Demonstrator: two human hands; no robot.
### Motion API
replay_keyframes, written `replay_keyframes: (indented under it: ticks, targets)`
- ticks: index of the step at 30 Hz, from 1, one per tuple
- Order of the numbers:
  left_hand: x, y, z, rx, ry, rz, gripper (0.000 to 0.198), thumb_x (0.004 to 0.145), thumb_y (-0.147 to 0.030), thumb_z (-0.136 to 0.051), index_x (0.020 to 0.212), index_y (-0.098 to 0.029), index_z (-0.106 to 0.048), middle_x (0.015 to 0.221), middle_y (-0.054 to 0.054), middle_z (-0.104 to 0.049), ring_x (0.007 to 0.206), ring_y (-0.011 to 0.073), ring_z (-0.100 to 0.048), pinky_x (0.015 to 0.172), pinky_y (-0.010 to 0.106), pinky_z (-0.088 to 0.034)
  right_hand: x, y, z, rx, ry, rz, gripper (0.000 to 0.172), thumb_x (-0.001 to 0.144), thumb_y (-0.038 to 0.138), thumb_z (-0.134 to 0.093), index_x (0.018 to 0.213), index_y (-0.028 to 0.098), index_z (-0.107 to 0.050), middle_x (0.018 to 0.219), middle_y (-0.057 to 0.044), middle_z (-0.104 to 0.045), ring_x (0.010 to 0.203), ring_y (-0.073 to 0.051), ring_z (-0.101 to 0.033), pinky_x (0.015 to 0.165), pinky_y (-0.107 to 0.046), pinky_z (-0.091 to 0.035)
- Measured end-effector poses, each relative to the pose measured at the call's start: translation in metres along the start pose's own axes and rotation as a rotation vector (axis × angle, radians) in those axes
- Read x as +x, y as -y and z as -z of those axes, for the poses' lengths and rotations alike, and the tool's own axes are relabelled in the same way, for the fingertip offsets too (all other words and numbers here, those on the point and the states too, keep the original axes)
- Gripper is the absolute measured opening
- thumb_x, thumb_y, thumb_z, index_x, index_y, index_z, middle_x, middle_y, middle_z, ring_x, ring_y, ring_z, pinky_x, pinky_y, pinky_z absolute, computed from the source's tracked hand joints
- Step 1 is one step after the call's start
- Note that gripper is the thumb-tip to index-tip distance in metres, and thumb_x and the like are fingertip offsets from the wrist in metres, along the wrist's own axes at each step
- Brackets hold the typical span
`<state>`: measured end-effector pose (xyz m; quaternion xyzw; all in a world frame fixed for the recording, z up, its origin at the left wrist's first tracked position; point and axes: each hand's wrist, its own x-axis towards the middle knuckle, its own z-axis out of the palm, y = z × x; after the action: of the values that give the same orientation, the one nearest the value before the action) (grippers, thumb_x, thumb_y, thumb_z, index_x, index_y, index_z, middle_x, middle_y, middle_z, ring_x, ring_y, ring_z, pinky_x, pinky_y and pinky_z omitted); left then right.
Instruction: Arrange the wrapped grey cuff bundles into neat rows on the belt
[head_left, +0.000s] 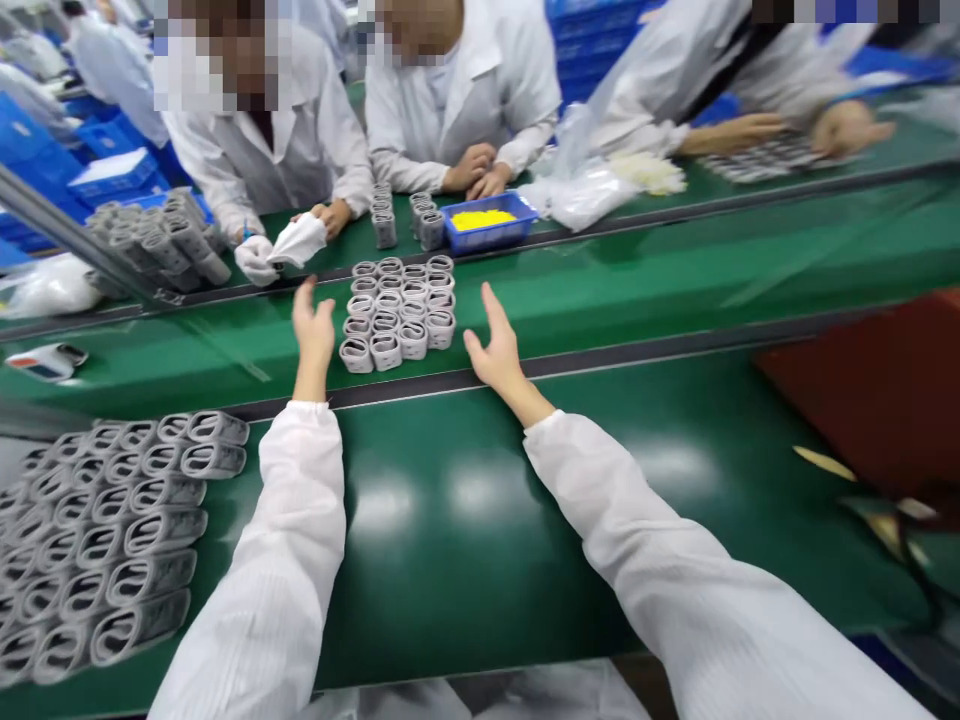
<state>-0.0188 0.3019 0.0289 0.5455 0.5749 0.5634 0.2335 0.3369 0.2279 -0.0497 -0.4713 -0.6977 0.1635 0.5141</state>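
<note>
A block of several rolled grey-white cuffs (399, 312) stands on end on the green conveyor belt (645, 270), packed in rows. My left hand (313, 328) is just left of the block, fingers apart and holding nothing. On the other side, my right hand (498, 345) is open too, its thumb and fingers spread, with a gap between it and the rolls. Both arms reach across the green worktop (465, 560). What the rolls are exactly cannot be made out.
Many similar rolls (112, 530) fill the worktop's left side. A dark red-brown board (870, 390) lies at right. Across the belt, co-workers in white coats sit near a blue tray (491, 222) of yellow pieces, plastic bags (585, 195) and more rolls (161, 235). A white handheld device (46, 361) rests at left.
</note>
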Motion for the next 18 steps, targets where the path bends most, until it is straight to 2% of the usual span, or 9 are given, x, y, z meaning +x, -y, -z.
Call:
replay_keyframes:
  ticks: [2,4,6,9,11,13,15,16,18]
  targets:
    - [-0.004,-0.016,-0.002,0.064,-0.117,-0.198,0.064,0.100,-0.028,-0.061,0.163,-0.019,-0.056,0.176,0.016,-0.060,0.172,0.0311,-0.052,0.148,0.051,-0.036,-0.044,0.027,0.033,-0.158,0.029,0.162,0.082,0.116,0.040,-0.056,0.192,0.030,-0.026,0.195,-0.009,-0.036,0.181,-0.035,-0.037,0.149,-0.063,-0.038]
    - [-0.023,-0.038,-0.024,0.088,-0.089,-0.399,0.058,0.105,-0.029,-0.057,0.162,-0.021,-0.055,0.169,0.015,-0.062,0.168,0.0322,-0.055,0.145,0.055,-0.040,-0.102,0.056,0.072,-0.298,0.044,0.264,0.087,0.115,0.024,-0.056,0.193,0.033,-0.019,0.194,-0.012,-0.039,0.177,-0.036,-0.046,0.142,-0.064,-0.051]
    - [-0.061,-0.062,-0.061,0.074,0.094,-0.590,0.051,0.110,-0.033,-0.054,0.160,-0.021,-0.058,0.164,0.015,-0.064,0.164,0.0339,-0.059,0.143,0.058,-0.042,-0.173,0.085,0.115,-0.448,0.062,0.278,0.093,0.112,0.015,-0.060,0.194,0.032,-0.018,0.190,-0.015,-0.046,0.170,-0.037,-0.056,0.132,-0.062,-0.062]
    - [-0.138,-0.087,-0.117,0.037,0.583,-0.807,0.049,0.116,-0.042,-0.052,0.160,-0.023,-0.061,0.169,0.018,-0.064,0.169,0.0354,-0.055,0.144,0.060,-0.040,-0.298,0.137,0.189,-0.696,0.057,0.161,0.094,0.108,0.010,-0.066,0.191,0.031,-0.029,0.177,-0.018,-0.063,0.156,-0.039,-0.071,0.120,-0.060,-0.072]
    - [-0.182,-0.093,-0.140,0.087,0.899,-0.915,0.057,0.115,-0.049,-0.056,0.164,-0.021,-0.061,0.181,0.021,-0.056,0.179,0.0393,-0.043,0.146,0.064,-0.034,-0.386,0.180,0.243,-0.855,-0.031,-0.015,0.086,0.106,0.014,-0.068,0.186,0.035,-0.043,0.170,-0.017,-0.069,0.145,-0.040,-0.078,0.111,-0.061,-0.075]
    - [-0.208,-0.093,-0.151,0.216,1.116,-0.928,0.069,0.112,-0.053,-0.060,0.171,-0.016,-0.058,0.191,0.025,-0.042,0.185,0.0450,-0.030,0.147,0.069,-0.030,-0.469,0.234,0.292,-0.989,-0.219,-0.286,0.064,0.104,0.026,-0.071,0.166,0.043,-0.066,0.157,-0.011,-0.080,0.131,-0.041,-0.085,0.111,-0.063,-0.074]
    - [-0.217,-0.091,-0.153,0.421,1.240,-0.898,0.077,0.111,-0.054,-0.060,0.175,-0.010,-0.056,0.192,0.029,-0.038,0.185,0.0494,-0.027,0.147,0.072,-0.028,-0.541,0.295,0.332,-1.052,-0.413,-0.676,0.029,0.101,0.037,-0.067,0.122,0.047,-0.084,0.129,-0.009,-0.089,0.119,-0.042,-0.087,0.111,-0.063,-0.072]
    - [-0.216,-0.090,-0.154,0.515,1.273,-0.899,0.077,0.112,-0.054,-0.057,0.175,-0.009,-0.057,0.192,0.029,-0.040,0.185,0.0491,-0.027,0.148,0.070,-0.026,-0.572,0.325,0.346,-1.072,-0.458,-0.931,0.020,0.098,0.039,-0.065,0.101,0.045,-0.084,0.117,-0.009,-0.090,0.114,-0.043,-0.087,0.109,-0.063,-0.071]
    - [-0.209,-0.092,-0.159,0.624,1.278,-0.927,0.078,0.115,-0.054,-0.048,0.178,-0.008,-0.052,0.193,0.026,-0.038,0.185,0.0464,-0.028,0.150,0.067,-0.024,-0.621,0.377,0.364,-0.997,-0.399,-1.413,0.019,0.089,0.038,-0.064,0.077,0.040,-0.079,0.100,-0.011,-0.090,0.105,-0.045,-0.088,0.102,-0.062,-0.070]
